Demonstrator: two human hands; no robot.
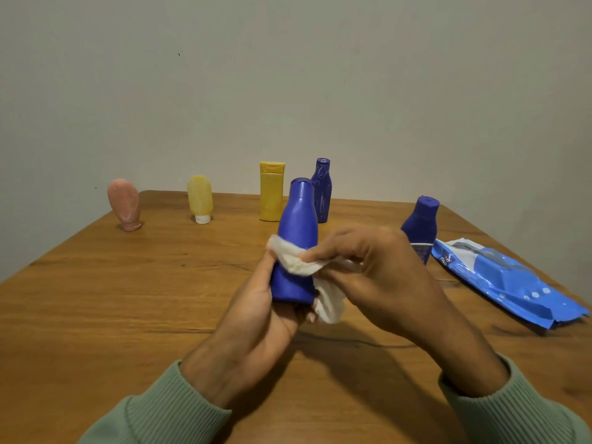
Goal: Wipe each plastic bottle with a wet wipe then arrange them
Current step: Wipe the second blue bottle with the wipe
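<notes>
My left hand (256,315) grips the lower part of a blue plastic bottle (298,225), held upright above the table. My right hand (374,277) pinches a white wet wipe (301,262) that wraps across the bottle's middle and hangs down at its right side. Along the far edge stand a pink bottle (124,205), a pale yellow bottle (200,198) on its white cap, a yellow bottle (271,190) and a dark blue bottle (321,190). Another blue bottle (421,224) stands at the right, partly hidden behind my right hand.
A blue wet wipe pack (509,283) lies flat on the right side of the wooden table (112,299), next to the right blue bottle. A plain wall rises behind the table's far edge.
</notes>
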